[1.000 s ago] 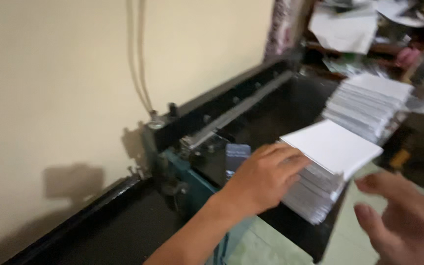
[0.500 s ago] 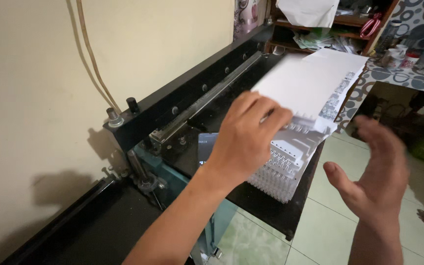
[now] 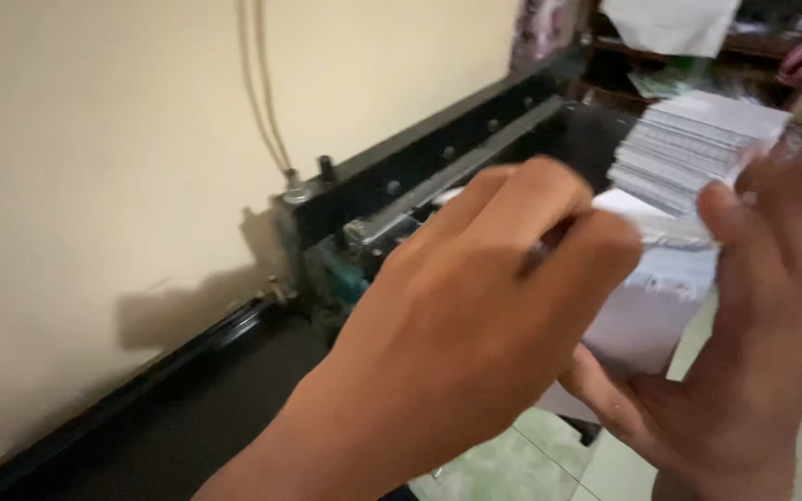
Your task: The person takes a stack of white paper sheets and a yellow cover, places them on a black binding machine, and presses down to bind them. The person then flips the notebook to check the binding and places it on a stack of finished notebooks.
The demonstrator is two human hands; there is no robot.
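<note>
Head view, close and blurred by motion. Left hand [image 3: 475, 315] raised in the foreground, back toward the camera, fingers curled over the near edge of a sheaf of paper [image 3: 647, 292]. Right hand [image 3: 744, 353] cupped under and around the far side of the same sheaf, thumb up along its right edge, palm below. Gripped between both hands, held up off the machine bed, tilted with its face turned toward the left hand.

Sheaf pale white to faint lilac on the visible face, with a thin band of grey print or lines near its top edge; thickness hard to judge through the blur. Lower corner hanging just above the thumb base of the right hand.

Beyond the hands, a second stack of paper [image 3: 693, 153], white on top with grey-streaked layered edges, resting on the dark bed of a black paper cutter [image 3: 438, 153] with a long metal bar running along a cream wall [image 3: 104, 158]. Two pale cables [image 3: 262, 93] down the wall to the machine's corner. Cluttered shelf [image 3: 698, 46] at top right, green tiled floor [image 3: 512, 464] below.
</note>
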